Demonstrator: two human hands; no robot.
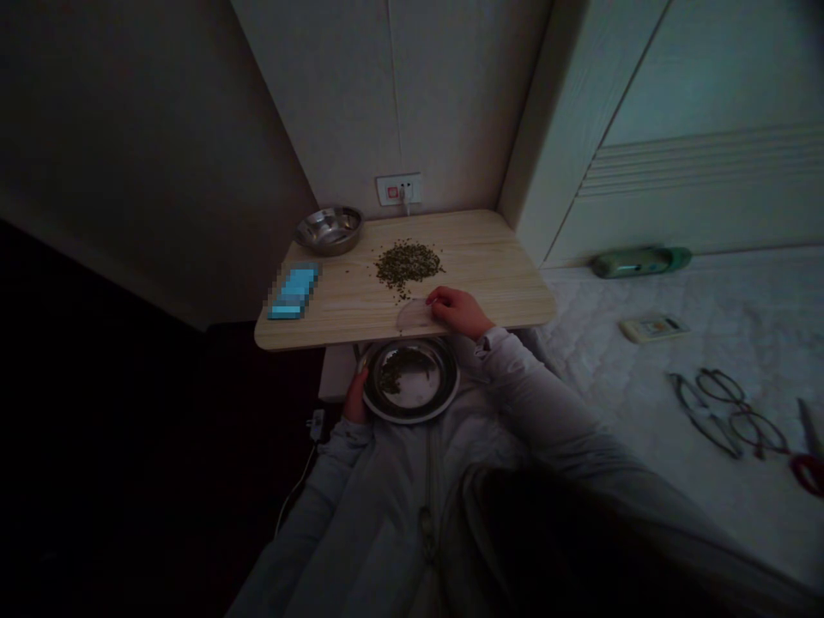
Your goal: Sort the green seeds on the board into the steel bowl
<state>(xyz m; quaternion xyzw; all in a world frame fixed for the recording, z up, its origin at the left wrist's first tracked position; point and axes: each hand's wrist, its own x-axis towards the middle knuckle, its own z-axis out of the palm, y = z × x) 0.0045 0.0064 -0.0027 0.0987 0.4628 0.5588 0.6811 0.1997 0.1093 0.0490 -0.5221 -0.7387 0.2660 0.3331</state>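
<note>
In the head view, my left hand (pixel 357 400) grips the left rim of a round steel plate (pixel 449 388), held over my lap just below the table's front edge. Small dark green bits (pixel 390 375), like seeds or dried peppercorns, lie mostly on the plate's left side. My right hand (pixel 461 311) is over the front of the small wooden table (pixel 493 257), its fingers pinching a thin, clear, round-edged plastic piece (pixel 413 316). A loose pile of the same green bits (pixel 409 262) is spread beyond it, with a few stray ones trailing toward the plastic.
A steel bowl (pixel 330 232) stands at the table's back left, a lit phone (pixel 294 292) in front of it. A wall socket (pixel 399 190) holds a plug. On the bed at right lie a green bottle (pixel 637 262), a remote (pixel 653 328), glasses (pixel 721 386) and red-handled scissors (pixel 808 472).
</note>
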